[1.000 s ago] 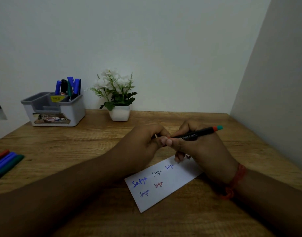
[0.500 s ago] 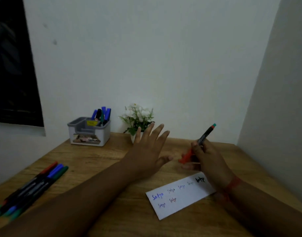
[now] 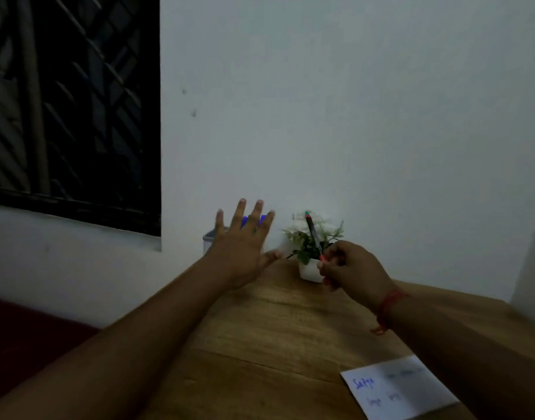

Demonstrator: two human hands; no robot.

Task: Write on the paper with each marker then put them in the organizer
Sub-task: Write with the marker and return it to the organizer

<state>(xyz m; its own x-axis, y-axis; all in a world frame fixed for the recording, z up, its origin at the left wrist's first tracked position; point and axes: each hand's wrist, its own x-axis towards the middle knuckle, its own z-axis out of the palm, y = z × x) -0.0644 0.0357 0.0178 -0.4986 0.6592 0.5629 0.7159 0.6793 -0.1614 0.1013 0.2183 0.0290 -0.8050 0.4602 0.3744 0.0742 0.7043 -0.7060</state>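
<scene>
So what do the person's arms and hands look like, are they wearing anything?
Both arms are bare, with no sleeves showing and no gloves. The right wrist has a thin red thread band tied round it, with a loose end hanging down. The left hand and right hand show no rings or watch that I can make out. The picture is dim and a bit blurry.

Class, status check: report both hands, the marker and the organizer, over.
Left hand open, spread in front of the organizer. Right hand grips the marker, upright. Plant beside the organizer. Over.
</scene>
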